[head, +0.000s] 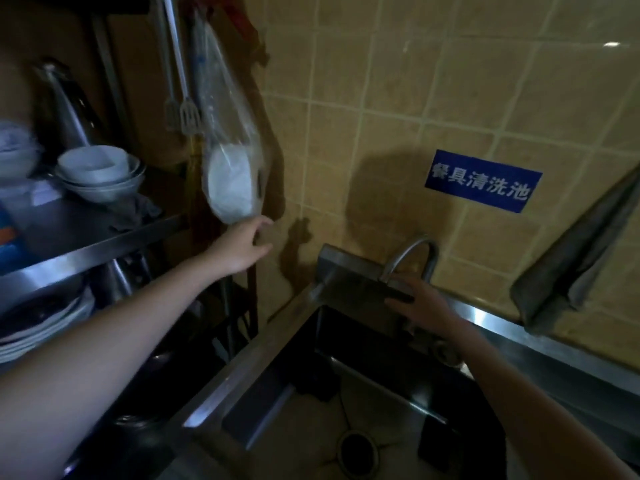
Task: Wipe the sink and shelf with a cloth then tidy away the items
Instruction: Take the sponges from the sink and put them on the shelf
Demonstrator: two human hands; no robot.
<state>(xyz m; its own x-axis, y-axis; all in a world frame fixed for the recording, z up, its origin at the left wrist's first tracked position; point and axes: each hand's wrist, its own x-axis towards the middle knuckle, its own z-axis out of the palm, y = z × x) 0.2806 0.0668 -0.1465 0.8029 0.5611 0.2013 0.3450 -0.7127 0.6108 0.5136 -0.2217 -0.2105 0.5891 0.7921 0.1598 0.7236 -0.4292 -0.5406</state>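
A steel sink [263,348] fills the lower middle, with a drain [358,452] in its basin and a curved tap [412,254] at its back rim. My right hand [422,301] reaches over the back rim at the foot of the tap, fingers spread; a dark flat thing lies under the fingertips and I cannot tell what it is. My left hand [242,245] stretches toward the wall, fingers loosely extended, just under a hanging clear plastic bag [230,168] with white contents. The steel shelf [90,237] stands on the left. A crumpled grey cloth [138,213] lies on it.
White bowls [100,174] and a steel pot [65,98] stand on the shelf, with stacked plates [38,323] on the level below. Hanging utensils [183,112] dangle beside the bag. A blue sign [483,181] is stuck on the tiled wall. A grey towel [578,268] hangs at right.
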